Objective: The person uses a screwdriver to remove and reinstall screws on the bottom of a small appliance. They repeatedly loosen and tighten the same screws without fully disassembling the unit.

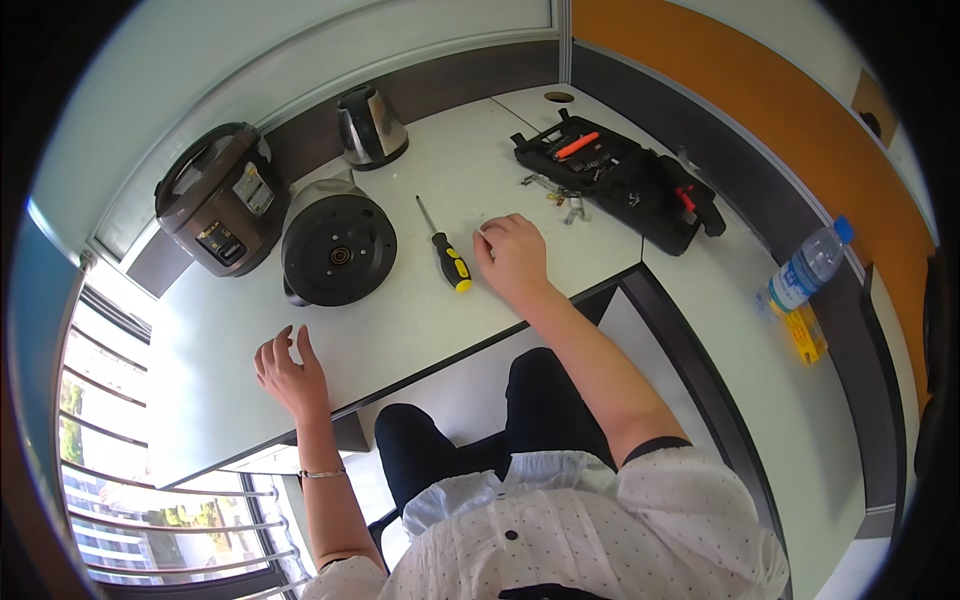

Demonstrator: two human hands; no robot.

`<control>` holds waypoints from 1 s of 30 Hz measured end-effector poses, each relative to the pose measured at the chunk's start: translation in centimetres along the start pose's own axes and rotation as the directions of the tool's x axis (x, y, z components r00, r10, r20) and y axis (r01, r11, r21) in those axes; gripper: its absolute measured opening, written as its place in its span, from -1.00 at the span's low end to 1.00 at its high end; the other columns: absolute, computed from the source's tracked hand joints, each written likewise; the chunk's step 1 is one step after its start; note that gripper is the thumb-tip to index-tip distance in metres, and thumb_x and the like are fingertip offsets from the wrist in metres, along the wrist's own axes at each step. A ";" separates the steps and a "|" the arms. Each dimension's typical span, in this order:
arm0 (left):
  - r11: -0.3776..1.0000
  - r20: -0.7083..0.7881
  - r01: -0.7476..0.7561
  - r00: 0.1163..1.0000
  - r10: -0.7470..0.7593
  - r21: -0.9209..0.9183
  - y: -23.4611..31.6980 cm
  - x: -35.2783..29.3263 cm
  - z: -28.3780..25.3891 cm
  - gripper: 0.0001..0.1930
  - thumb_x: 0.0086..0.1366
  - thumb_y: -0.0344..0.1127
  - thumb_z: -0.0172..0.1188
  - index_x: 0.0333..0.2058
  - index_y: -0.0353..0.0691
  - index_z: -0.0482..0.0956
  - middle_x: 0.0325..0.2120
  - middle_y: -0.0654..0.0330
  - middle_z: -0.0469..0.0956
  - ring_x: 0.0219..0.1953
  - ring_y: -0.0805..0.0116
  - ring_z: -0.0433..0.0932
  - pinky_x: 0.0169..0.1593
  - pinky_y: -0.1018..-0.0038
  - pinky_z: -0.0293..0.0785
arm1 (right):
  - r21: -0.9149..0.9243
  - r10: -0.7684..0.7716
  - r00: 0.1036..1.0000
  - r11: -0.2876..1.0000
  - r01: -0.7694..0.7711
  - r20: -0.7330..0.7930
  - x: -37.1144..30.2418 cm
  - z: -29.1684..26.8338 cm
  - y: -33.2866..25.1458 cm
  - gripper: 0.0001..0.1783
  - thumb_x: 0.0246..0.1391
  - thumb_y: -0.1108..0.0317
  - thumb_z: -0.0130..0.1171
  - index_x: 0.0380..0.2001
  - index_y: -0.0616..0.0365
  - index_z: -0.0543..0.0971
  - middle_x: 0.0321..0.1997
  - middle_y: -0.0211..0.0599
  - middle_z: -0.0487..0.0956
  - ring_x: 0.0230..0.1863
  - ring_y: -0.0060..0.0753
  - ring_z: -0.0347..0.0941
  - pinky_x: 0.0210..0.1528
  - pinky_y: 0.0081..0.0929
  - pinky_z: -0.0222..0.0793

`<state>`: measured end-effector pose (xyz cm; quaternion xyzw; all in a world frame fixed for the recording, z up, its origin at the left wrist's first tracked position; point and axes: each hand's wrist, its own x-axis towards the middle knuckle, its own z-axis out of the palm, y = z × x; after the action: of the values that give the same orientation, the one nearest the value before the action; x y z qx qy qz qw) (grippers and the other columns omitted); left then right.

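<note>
My left hand (pixel 290 372) hovers over the near left of the white desk, its fingers apart and holding nothing. To the right of the screwdriver, my right hand (pixel 513 258) rests at the desk with its fingers curled together. Whatever lies in those fingertips, if anything, is too small to make out. Between the hands lies a screwdriver (pixel 452 262) with a black and yellow handle, its tip pointing away from me. An electric kettle (pixel 340 250) is on its side, its round black underside facing me and its metal body partly hidden behind.
A brown rice cooker (pixel 220 200) stands at the back left, beside an upright steel kettle (pixel 371 128). An open black toolbox (pixel 625 185) lies at the back right, with small metal bits (pixel 572 207) near it. A water bottle (pixel 808 268) and a yellow package (pixel 805 333) are far right.
</note>
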<state>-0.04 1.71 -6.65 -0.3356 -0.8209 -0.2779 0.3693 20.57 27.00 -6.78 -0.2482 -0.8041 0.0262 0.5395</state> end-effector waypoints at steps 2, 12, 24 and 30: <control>0.997 0.018 -0.012 1.000 0.011 0.071 0.6 -0.6 -0.4 -0.77 0.22 -0.13 0.20 -0.28 -0.13 0.60 -0.39 0.27 0.51 -0.17 0.21 0.45 -0.08 0.25 0.27 | 0.008 -0.002 1.000 1.000 0.002 0.012 -0.1 -0.1 0.0 -0.87 -0.15 0.46 0.21 -0.69 0.22 0.55 -0.47 -0.32 0.60 -0.37 -0.24 0.47 -0.27 -0.36 0.39; 0.975 -0.115 -0.029 0.992 0.056 0.221 1.6 -1.7 -0.6 -0.81 0.22 -0.20 0.19 -0.27 -0.16 0.58 -0.40 0.25 0.53 -0.11 0.19 0.46 -0.06 0.26 0.28 | 0.063 -0.016 1.000 0.998 0.015 0.011 -0.2 0.0 0.2 -0.84 -0.16 0.44 0.22 -0.71 0.23 0.53 -0.36 -0.29 0.60 -0.27 -0.22 0.45 -0.15 -0.32 0.33; 0.991 -0.177 -0.009 0.984 0.034 0.135 2.1 -1.5 -0.9 -0.82 0.16 -0.32 0.23 -0.24 -0.17 0.55 -0.47 0.29 0.48 -0.20 0.27 0.47 -0.02 0.30 0.22 | 0.109 -0.093 0.994 0.990 0.086 0.063 -0.2 -1.0 0.4 -0.80 -0.14 0.41 0.24 -0.72 0.24 0.51 -0.29 -0.27 0.58 -0.20 -0.15 0.41 -0.02 -0.23 0.24; 0.995 -0.155 0.001 0.988 0.015 0.103 2.2 -1.2 -1.0 -0.84 0.18 -0.31 0.22 -0.25 -0.15 0.58 -0.49 0.31 0.51 -0.20 0.29 0.47 -0.05 0.31 0.25 | 0.103 -0.079 0.994 0.992 0.071 0.073 -0.3 -1.0 0.4 -0.78 -0.10 0.41 0.23 -0.72 0.24 0.50 -0.28 -0.28 0.60 -0.20 -0.17 0.42 -0.03 -0.26 0.23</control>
<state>2.67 2.00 -6.62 -0.2963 -0.8015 -0.2592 0.4502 21.67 26.98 -6.73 -0.1893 -0.8308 0.0559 0.5204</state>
